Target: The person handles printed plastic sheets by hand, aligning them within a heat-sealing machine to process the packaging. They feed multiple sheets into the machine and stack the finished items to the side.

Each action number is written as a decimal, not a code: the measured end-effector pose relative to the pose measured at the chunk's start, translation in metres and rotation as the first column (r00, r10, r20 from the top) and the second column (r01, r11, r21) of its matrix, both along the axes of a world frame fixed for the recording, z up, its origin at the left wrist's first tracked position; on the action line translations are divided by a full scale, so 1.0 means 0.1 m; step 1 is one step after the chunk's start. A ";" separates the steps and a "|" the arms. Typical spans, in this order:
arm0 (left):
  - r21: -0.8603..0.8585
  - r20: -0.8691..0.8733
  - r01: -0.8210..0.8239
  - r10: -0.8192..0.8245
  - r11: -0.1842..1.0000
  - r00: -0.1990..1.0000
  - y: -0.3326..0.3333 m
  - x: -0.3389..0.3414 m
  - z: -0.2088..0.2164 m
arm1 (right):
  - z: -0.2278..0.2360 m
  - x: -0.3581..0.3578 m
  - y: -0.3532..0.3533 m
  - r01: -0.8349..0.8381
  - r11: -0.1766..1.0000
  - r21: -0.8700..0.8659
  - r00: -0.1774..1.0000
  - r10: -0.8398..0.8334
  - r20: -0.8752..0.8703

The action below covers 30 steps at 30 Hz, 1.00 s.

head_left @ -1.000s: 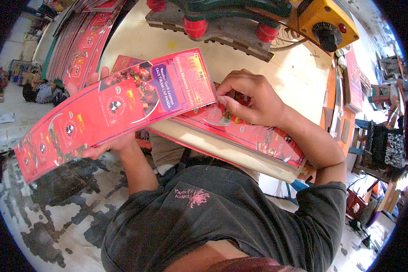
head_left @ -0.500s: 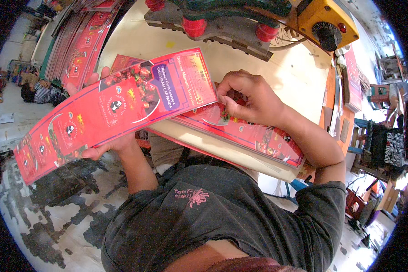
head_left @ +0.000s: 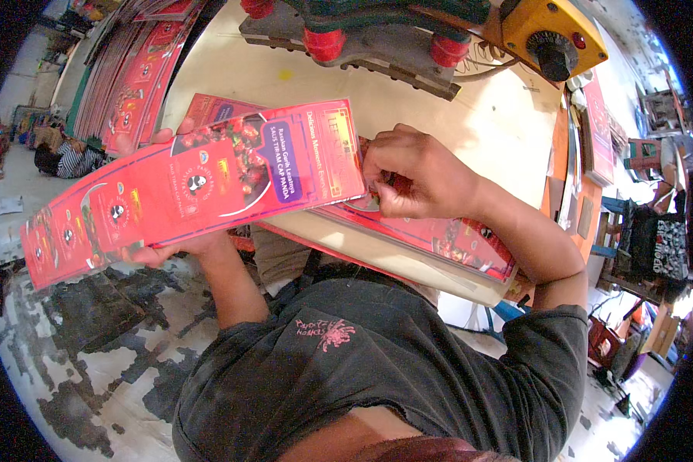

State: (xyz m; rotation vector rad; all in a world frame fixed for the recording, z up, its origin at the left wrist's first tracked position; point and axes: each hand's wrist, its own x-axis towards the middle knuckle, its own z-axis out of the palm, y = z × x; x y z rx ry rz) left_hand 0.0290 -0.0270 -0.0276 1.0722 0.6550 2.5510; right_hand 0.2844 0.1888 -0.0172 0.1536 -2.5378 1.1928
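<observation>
A long red strip (head_left: 223,181) of glossy printed sheet, with food pictures and a purple panel, lies across my left hand (head_left: 196,244). That hand wraps its lower edge with the thumb in front, and fingertips show at the upper edge. The strip's far left end sags out past the table. At its right end, my right hand (head_left: 427,177) is closed in a pinch by the corner; whether it grips the edge is hard to tell. Beneath are more red printed strips (head_left: 473,250) at the table's near edge, and another red sheet (head_left: 208,108) shows behind.
A dark machine bar (head_left: 354,58) with red round feet crosses the far side of the pale table (head_left: 508,127). Beside it sits a yellow control box (head_left: 550,38) with a black dial. Tall stacked red strips (head_left: 142,88) stand at upper left. A person (head_left: 73,158) in stripes is beyond.
The strip's right end has dropped slightly and its left end has risen a little, so it lies flatter. My right hand has stayed close to its right corner.
</observation>
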 end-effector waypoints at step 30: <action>-0.131 0.061 -0.016 0.025 0.991 0.998 -0.20 -0.30 -0.02 | -0.03 -0.01 -0.02 0.326 0.943 0.060 0.945 -0.327 0.002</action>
